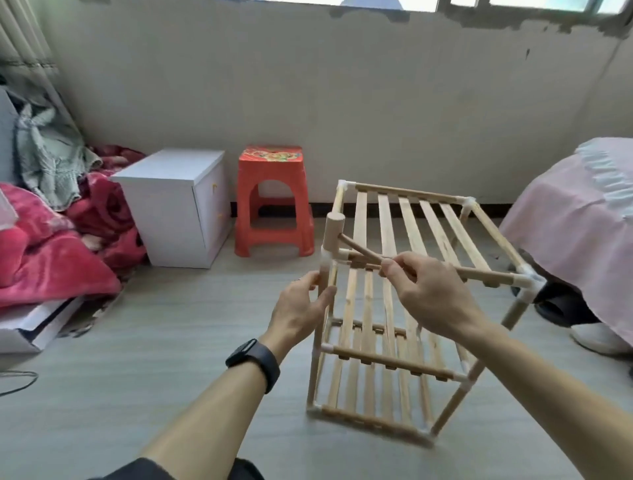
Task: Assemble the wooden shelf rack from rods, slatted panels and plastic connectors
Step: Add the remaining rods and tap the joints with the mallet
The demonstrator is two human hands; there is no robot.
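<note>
- Fingers of the right hand [428, 291] pinch the small wooden mallet [334, 230], its head left of them, over the white plastic corner connector [327, 258].
- Fingers of the left hand [301, 308] grip the slatted wooden rack [409, 219] just beneath it; a glancing blow could strike them.

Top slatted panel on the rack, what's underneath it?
Two lower slatted panels, a middle panel and a bottom panel, with grey floor showing between slats. The right hand, holding the mallet, covers part of them.

- Bright, soft daylight enters from the windows [513, 4] above the wall.
- Below them, shadows stay faint.
- Edges bow with wide-angle distortion; detail is slightly soft.
</note>
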